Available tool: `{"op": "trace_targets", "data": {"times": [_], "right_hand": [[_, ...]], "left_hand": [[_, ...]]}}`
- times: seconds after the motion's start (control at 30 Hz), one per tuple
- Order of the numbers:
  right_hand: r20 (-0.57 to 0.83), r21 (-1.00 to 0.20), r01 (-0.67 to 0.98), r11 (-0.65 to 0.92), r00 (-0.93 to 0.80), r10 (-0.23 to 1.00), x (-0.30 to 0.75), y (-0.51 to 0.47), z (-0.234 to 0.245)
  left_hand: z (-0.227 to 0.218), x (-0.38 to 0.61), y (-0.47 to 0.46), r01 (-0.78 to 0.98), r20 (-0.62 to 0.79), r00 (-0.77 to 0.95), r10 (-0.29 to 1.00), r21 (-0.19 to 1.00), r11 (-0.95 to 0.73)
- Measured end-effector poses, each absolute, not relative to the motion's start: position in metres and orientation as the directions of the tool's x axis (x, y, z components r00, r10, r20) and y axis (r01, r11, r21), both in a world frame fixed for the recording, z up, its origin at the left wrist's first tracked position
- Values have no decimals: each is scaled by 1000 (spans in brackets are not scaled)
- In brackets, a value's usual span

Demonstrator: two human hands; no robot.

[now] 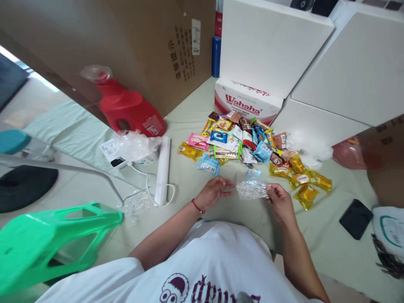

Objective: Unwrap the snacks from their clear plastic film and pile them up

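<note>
A clear, crinkled plastic bag (251,190) stretches between my two hands, low over the cloth. My right hand (282,203) pinches its right end between thumb and fingers. At the left end, the closed fingertips of my left hand (213,194) grip the bag's edge; a red cord circles that wrist. Just beyond the bag lies a small light-blue packet (254,172), partly behind it. Farther back spreads a pile of wrapped snacks (227,136) in many colours. Several yellow-wrapped snacks (303,179) lie to the right of the bag.
A Wahaha carton (244,100) stands behind the pile. On the left are a red jug (129,107), a white power strip (162,172) with a cable, crumpled plastic (139,145) and a green stool (59,237). At right lies a black flat object (356,219).
</note>
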State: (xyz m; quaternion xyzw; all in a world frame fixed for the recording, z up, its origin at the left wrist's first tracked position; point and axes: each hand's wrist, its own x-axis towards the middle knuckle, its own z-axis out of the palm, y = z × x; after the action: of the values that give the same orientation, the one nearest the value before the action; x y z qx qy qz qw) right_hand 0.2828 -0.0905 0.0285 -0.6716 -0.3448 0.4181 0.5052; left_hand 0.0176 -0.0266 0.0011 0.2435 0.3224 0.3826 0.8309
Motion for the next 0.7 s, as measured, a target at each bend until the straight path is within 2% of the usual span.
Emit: {"op": "trace_targets", "data": {"times": [0.1, 0.23, 0.3, 0.43, 0.5, 0.6, 0.7], "right_hand": [[-213, -975, -33, -218, 410, 887, 291, -97, 29], [-291, -944, -242, -226, 278, 916, 278, -101, 25], [-295, -944, -222, -244, 237, 926, 270, -102, 22], [-181, -979, 51, -197, 224, 957, 264, -105, 20], [-149, -978, 114, -177, 218, 964, 267, -107, 19], [-169, -979, 74, -191, 232, 958, 273, -106, 18], [-213, -977, -70, -201, 300, 930, 278, -101, 16]], "left_hand": [[-1, 19, -22, -512, -381, 579, 721, 519, 685], [-11, 40, -19, -374, -467, 715, 519, 372, 850], [-10, 53, -19, -335, -446, 763, 468, 347, 876], [-2, 65, -18, -358, -405, 723, 559, 472, 806], [1, 65, -18, -378, -414, 671, 615, 523, 764], [1, 62, -17, -427, -393, 660, 640, 504, 750], [-2, 57, -16, -499, -375, 643, 667, 455, 737]]}}
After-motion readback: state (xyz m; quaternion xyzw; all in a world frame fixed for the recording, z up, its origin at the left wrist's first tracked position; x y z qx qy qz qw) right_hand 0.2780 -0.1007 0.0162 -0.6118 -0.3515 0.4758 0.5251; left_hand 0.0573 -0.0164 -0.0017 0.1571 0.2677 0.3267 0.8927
